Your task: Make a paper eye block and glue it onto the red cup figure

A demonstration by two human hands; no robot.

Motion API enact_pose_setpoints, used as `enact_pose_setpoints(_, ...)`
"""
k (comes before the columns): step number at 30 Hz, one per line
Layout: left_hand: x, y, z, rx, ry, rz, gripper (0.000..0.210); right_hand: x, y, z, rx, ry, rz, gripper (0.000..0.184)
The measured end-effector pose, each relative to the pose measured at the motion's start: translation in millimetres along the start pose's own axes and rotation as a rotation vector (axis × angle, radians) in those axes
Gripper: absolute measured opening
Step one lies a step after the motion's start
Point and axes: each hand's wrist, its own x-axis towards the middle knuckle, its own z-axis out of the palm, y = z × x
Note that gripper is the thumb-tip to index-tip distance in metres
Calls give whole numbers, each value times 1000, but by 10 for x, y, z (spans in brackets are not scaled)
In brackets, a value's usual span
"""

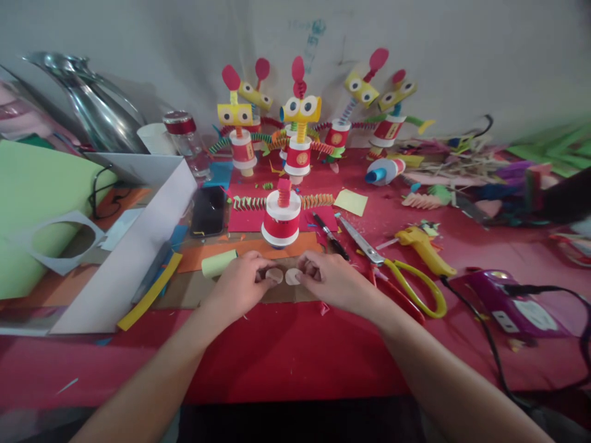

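My left hand [244, 280] pinches a small white paper disc [274, 275] between thumb and fingers. A second white paper disc [292, 277] is gripped the same way by my right hand [325, 277]. The two discs are held side by side, a narrow gap apart, above a brown cardboard piece [289, 294]. Just beyond them stands a red and white paper cup figure [281, 224] with folded paper arms and no head. A rolled yellow-green paper tube [218, 263] lies beside my left hand.
Several finished cup figures [298, 154] stand along the wall. Yellow-handled scissors [392, 264], a pen [331, 235] and a yellow glue gun [423, 247] lie to the right. A white box [133, 246] and a phone [208, 211] are on the left. Paper scraps fill the back right.
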Motion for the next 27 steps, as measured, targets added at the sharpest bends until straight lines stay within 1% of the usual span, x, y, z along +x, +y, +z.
enact_pose_setpoints(4, -5, -2, -11, 9, 17, 30, 27, -4, 12, -17, 24, -29, -27, 20)
enact_pose_setpoints(6, -11, 11, -35, 12, 18, 22, 26, -1, 14, -15, 26, -46, -41, 25)
enact_pose_setpoints(11, -39, 86, -103, 5, -20, -32, 24, 5, 0, -1, -6, -70, -34, 17)
enact_pose_setpoints(13, -51, 92, -119, -24, 6, -26, 19, 2, 4, -9, -2, -70, -42, 17)
enact_pose_setpoints(15, -63, 65, -144, -68, 76, -6, 14, 1, 14, -29, -3, -49, -40, 17)
enact_pose_setpoints(17, -74, 5, -198, -114, 180, 2, 14, 6, 23, -54, -27, -1, -15, 16)
enact_pose_setpoints(19, -81, -82, -289, -156, 319, -25, 15, 15, 26, -72, -77, 36, 30, 18)
enact_pose_setpoints(21, -81, -187, -403, -186, 487, -83, 15, 20, 24, -72, -135, 59, 64, 21)
enact_pose_setpoints(23, -71, -296, -509, -172, 643, -144, 15, 17, 22, -49, -191, 106, 57, 21)
enact_pose_setpoints(24, -63, -345, -548, -142, 700, -166, 16, 12, 24, -30, -215, 143, 40, 20)
enact_pose_setpoints(25, -54, -386, -575, -103, 739, -179, 17, 5, 26, -8, -235, 181, 13, 19)
enact_pose_setpoints(27, -32, -435, -590, -27, 747, -173, 18, -13, 29, 38, -248, 240, -75, 19)
